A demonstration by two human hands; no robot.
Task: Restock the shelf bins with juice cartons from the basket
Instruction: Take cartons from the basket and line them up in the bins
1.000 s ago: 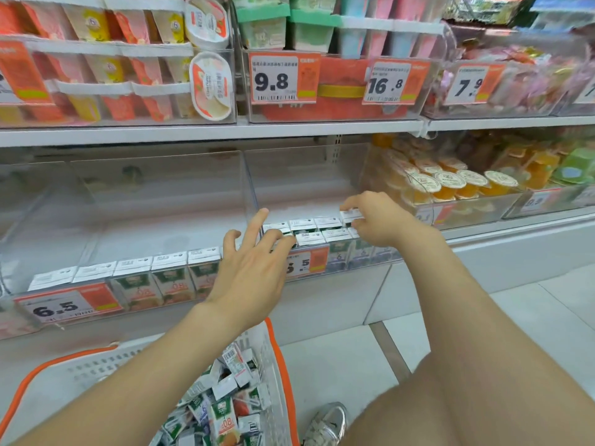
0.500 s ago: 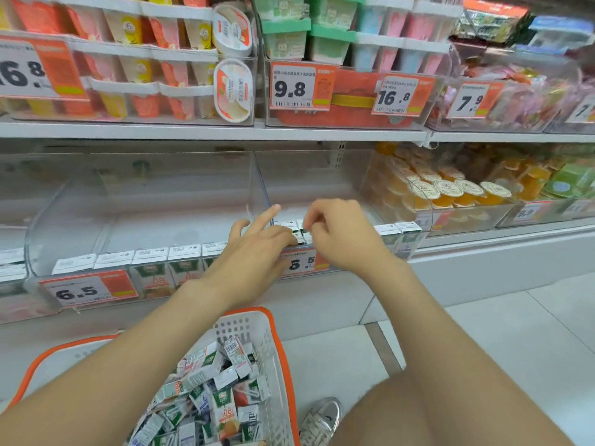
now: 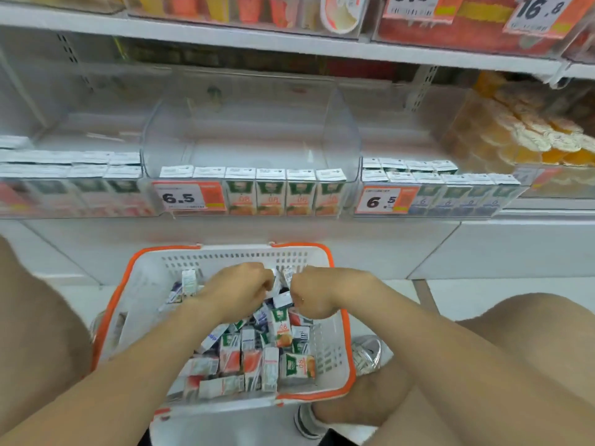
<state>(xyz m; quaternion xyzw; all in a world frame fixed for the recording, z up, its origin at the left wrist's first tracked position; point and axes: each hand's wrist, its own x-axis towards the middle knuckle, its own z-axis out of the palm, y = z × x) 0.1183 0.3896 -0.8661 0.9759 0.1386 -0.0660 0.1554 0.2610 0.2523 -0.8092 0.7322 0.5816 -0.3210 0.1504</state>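
Note:
A white basket with an orange rim (image 3: 335, 346) stands on the floor between my knees, holding several loose juice cartons (image 3: 254, 355). Both hands reach into its far end. My left hand (image 3: 238, 289) has its fingers curled down round a carton, and my right hand (image 3: 317, 296) curls round another one right beside it; the fingertips are hidden. Above, the middle clear shelf bin (image 3: 341, 130) has one front row of orange cartons (image 3: 286, 193). The right bin (image 3: 512, 204) holds blue cartons in two rows, and the left bin (image 3: 151, 204) holds red ones.
Price tags reading 6.5 (image 3: 186, 197) hang on the bin fronts. Jelly cups (image 3: 531, 140) fill a bin at the far right. An upper shelf edge (image 3: 289, 43) runs overhead. My knees flank the basket, and a shoe (image 3: 367, 352) sits at its right side.
Both hands left the right bin's cartons and dropped into the basket, where their fingers closed on cartons. My view tilted down and shifted left.

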